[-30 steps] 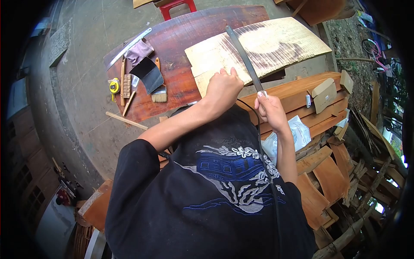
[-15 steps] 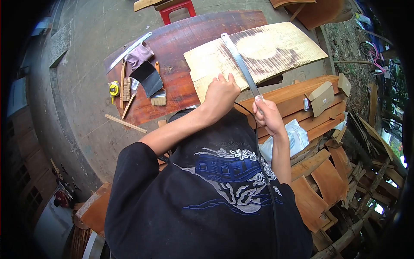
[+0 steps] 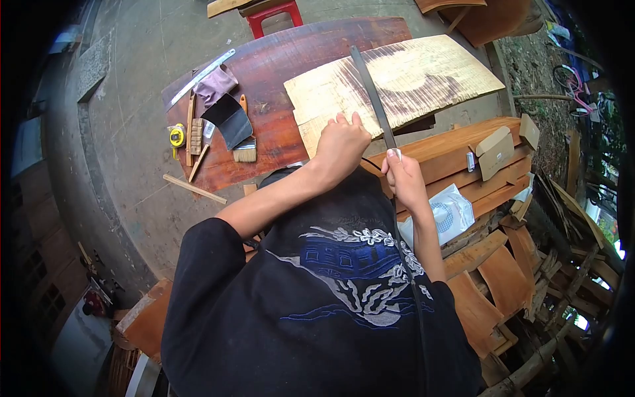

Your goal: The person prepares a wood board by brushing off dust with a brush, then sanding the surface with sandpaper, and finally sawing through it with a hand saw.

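Note:
A metal ruler (image 3: 372, 92) slants across the pale wooden board (image 3: 423, 66), and my right hand (image 3: 405, 177) is closed around its near end. The ruler's face looks dark, and its far end reaches past the board's far edge. Dark streaks and curved marks cover much of the board's right part. My left hand (image 3: 342, 144) lies on the near edge of the board, left of the ruler, with its fingertips on the surface; its thumb and palm are hidden. Beneath the board is a reddish-brown wooden tabletop (image 3: 278, 59).
On the tabletop's left are a second metal ruler (image 3: 202, 78), a purple cloth (image 3: 216, 85), black sandpaper (image 3: 228, 120), a brush (image 3: 245, 152), wood strips and a yellow tape measure (image 3: 176, 136). Stacked brown planks (image 3: 456, 149) stand to the right. A red stool (image 3: 274, 16) is behind.
The ruler has turned in my right hand, its face going from shiny to dark, and its far end has shifted slightly right. My left hand stays on the board.

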Demonstrator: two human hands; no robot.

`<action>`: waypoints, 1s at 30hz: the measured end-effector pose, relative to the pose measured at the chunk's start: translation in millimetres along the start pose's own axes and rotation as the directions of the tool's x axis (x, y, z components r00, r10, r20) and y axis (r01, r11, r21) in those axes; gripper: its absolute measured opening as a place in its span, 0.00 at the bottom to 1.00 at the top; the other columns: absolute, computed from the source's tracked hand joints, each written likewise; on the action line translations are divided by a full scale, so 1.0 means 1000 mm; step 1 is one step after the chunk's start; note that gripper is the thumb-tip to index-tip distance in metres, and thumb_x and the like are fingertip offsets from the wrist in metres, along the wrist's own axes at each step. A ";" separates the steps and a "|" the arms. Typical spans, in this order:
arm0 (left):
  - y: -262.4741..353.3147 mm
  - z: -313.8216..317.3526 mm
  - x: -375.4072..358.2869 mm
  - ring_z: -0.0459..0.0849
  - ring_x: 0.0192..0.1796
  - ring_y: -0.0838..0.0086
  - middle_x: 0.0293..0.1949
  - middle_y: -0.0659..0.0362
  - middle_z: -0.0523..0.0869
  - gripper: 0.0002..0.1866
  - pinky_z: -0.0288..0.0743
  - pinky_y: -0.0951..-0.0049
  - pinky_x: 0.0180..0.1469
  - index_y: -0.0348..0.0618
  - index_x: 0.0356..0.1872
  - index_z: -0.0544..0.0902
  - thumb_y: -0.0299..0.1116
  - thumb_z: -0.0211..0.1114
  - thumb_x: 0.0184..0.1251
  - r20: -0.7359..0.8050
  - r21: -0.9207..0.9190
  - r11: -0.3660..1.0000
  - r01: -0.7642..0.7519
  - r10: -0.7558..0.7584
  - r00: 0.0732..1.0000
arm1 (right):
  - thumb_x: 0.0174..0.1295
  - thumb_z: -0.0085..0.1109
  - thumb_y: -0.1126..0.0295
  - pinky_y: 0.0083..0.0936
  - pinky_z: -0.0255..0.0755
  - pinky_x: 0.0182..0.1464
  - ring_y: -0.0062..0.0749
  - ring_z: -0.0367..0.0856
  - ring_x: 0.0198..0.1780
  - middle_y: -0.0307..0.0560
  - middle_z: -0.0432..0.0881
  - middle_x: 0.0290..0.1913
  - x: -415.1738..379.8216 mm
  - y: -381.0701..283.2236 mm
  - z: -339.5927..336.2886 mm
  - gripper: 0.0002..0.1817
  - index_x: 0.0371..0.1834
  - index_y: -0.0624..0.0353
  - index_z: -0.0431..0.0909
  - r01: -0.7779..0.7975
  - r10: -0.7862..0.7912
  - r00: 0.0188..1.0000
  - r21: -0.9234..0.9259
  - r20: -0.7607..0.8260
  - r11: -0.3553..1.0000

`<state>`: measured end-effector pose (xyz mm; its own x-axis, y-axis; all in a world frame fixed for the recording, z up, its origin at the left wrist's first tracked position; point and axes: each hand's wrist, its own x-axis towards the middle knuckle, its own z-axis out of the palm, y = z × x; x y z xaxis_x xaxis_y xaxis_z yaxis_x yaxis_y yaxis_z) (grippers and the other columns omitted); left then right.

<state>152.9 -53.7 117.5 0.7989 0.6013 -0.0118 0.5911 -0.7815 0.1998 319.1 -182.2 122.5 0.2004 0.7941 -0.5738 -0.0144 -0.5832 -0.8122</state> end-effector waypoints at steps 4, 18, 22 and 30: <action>-0.001 0.000 0.000 0.93 0.36 0.53 0.33 0.40 0.89 0.29 0.88 0.63 0.36 0.19 0.54 0.83 0.28 0.73 0.50 0.019 0.003 1.000 -0.020 0.020 1.000 | 0.89 0.44 0.55 0.18 0.42 0.17 0.11 0.47 0.14 0.24 0.55 0.17 0.003 0.006 -0.014 0.22 0.36 0.56 0.73 -0.251 0.097 0.946 0.509 0.309 0.823; -0.007 -0.001 0.001 0.93 0.32 0.52 0.31 0.41 0.88 0.15 0.87 0.61 0.33 0.26 0.44 0.83 0.25 0.65 0.58 -0.047 -0.055 0.998 0.008 -0.010 0.999 | 0.85 0.51 0.57 0.29 0.61 0.29 0.19 0.66 0.24 0.35 0.67 0.19 -0.008 -0.014 -0.015 0.24 0.31 0.62 0.80 0.135 -0.175 0.975 -0.255 -0.139 0.958; -0.008 -0.004 0.002 0.92 0.32 0.53 0.31 0.41 0.88 0.15 0.86 0.60 0.33 0.25 0.45 0.83 0.26 0.65 0.58 -0.036 -0.073 0.997 0.017 -0.019 0.999 | 0.86 0.51 0.58 0.22 0.52 0.25 0.11 0.57 0.22 0.26 0.62 0.20 -0.006 -0.009 -0.007 0.23 0.30 0.59 0.78 0.193 -0.250 0.955 -0.309 -0.157 0.931; -0.008 -0.003 0.001 0.92 0.32 0.51 0.31 0.41 0.88 0.18 0.87 0.59 0.34 0.24 0.48 0.83 0.26 0.66 0.58 -0.059 -0.093 0.996 0.018 -0.024 0.998 | 0.85 0.51 0.60 0.28 0.58 0.28 0.17 0.62 0.25 0.34 0.65 0.20 -0.014 -0.018 0.003 0.24 0.30 0.62 0.78 0.181 -0.279 0.939 -0.402 -0.201 0.897</action>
<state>148.8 -46.1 119.1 0.7767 0.6286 0.0414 0.5928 -0.7515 0.2896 314.0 -182.5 145.2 0.3891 0.8742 -0.2906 0.4174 -0.4485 -0.7904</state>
